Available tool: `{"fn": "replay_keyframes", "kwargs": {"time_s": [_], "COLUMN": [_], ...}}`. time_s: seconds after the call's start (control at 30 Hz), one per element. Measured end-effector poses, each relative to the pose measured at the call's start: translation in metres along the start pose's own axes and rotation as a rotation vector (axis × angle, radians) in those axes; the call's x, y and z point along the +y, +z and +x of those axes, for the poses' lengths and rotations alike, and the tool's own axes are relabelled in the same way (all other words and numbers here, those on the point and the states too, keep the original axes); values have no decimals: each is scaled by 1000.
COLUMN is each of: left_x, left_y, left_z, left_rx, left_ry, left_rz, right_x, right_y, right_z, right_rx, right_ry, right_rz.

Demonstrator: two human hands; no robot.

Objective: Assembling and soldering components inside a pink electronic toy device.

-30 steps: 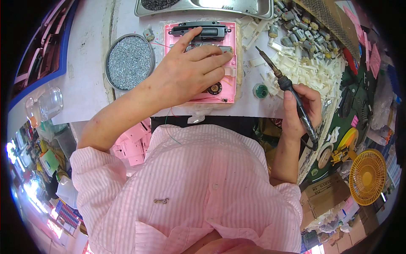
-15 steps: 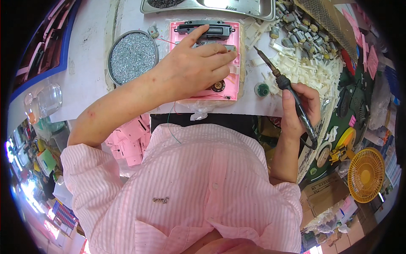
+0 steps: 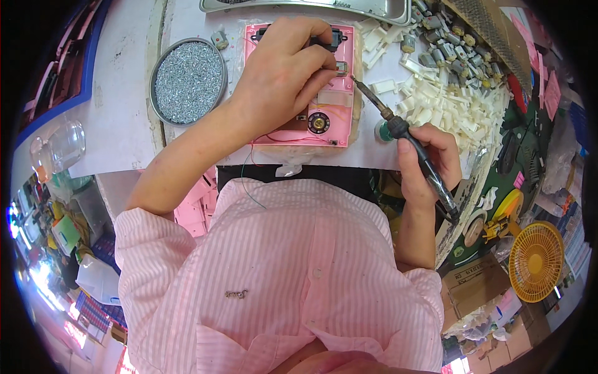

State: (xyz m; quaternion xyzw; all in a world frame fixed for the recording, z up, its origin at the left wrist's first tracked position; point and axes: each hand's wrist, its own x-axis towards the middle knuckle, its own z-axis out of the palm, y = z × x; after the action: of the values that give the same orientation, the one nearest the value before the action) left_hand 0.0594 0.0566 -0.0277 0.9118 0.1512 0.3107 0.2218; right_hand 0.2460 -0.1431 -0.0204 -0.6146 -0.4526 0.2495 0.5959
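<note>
My right hand (image 3: 430, 163) grips a black-handled soldering iron (image 3: 398, 126). Its tip points up and left, at the right edge of a pink plastic casing (image 3: 341, 128). Over the casing's upper left part, my left hand (image 3: 283, 71) has its fingers bent together; what they pinch, if anything, is hidden. Just beyond those fingertips a small metal motor (image 3: 341, 68) sits in the casing. A round dark part with a brassy centre (image 3: 319, 123) lies lower in it. A black part (image 3: 339, 38) runs along the casing's top, partly covered by my left hand. Thin red and green wires trail from the lower left.
Left of the casing stands a round tin of small screws (image 3: 190, 81), with a loose motor (image 3: 219, 40) beside it. White plastic pieces (image 3: 430, 103) and several motors (image 3: 445, 53) are heaped at right. A small green jar (image 3: 382, 131) is near the iron. A metal tray (image 3: 367, 9) lies behind.
My left hand has drawn its stretched fingers in and shifted slightly up and left. My right hand has brought the soldering iron left and down, its tip now at the casing's edge.
</note>
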Motion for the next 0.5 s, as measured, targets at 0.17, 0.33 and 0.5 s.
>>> {"fn": "replay_keyframes", "kwargs": {"time_s": [0.17,0.33,0.5], "left_x": [-1,-2,-2], "left_y": [3,8,7], "left_z": [1,1,1], "left_rx": [-4,72,62], "left_ry": [27,50,41], "left_rz": [52,31,34], "right_x": [-2,-1,-1], "right_y": [3,3,4], "right_z": [5,9,10], "right_rx": [17,-13,-27], "right_ry": [9,-2,10], "right_rz": [-12,-9,5]}}
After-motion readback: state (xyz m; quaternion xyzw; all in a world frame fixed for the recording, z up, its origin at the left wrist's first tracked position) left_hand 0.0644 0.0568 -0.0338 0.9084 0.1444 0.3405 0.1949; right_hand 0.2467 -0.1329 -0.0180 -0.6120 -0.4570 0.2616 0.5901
